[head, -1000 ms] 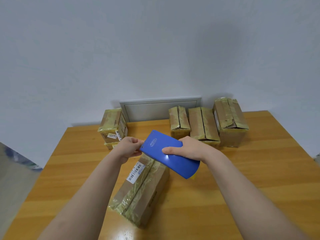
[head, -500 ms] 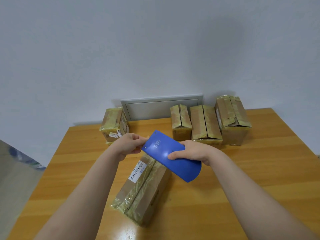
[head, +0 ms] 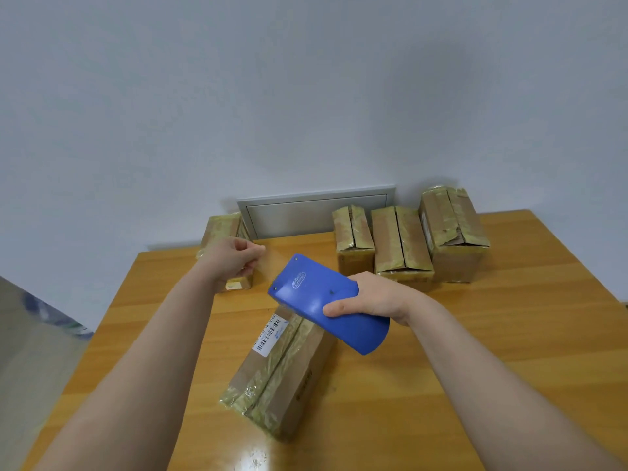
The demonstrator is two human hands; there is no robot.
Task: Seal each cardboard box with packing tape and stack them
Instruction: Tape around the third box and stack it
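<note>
Your right hand (head: pixel 373 297) is wrapped around the blue tape dispenser (head: pixel 326 300), thumb across its top face. Your left hand (head: pixel 234 258), up and to the left of that grip, pinches the end of a strip of clear tape (head: pixel 273 258) stretched between hand and dispenser.

The dispenser carries a white oval logo, too small to read. Directly beneath your right-hand grip lies the nearest cardboard box (head: pixel 282 372), set at a slant, its top seam taped. On its far corner is a white barcode label (head: pixel 270 334) with digits that cannot be made out. Dark print on the side facing you is also illegible.

Five boxes show in all. One is under the grip and one (head: pixel 221 232) sits just behind your left hand. Three more (head: pixel 353 239) (head: pixel 401 246) (head: pixel 452 229) stand side by side beyond your right hand, against the wall.

The wooden table (head: pixel 509 334) runs bare to the right of your right-hand grip, its right edge well away. The left edge passes close outside your left forearm. A grey panel (head: pixel 316 212) sits on the wall beyond both hands.
</note>
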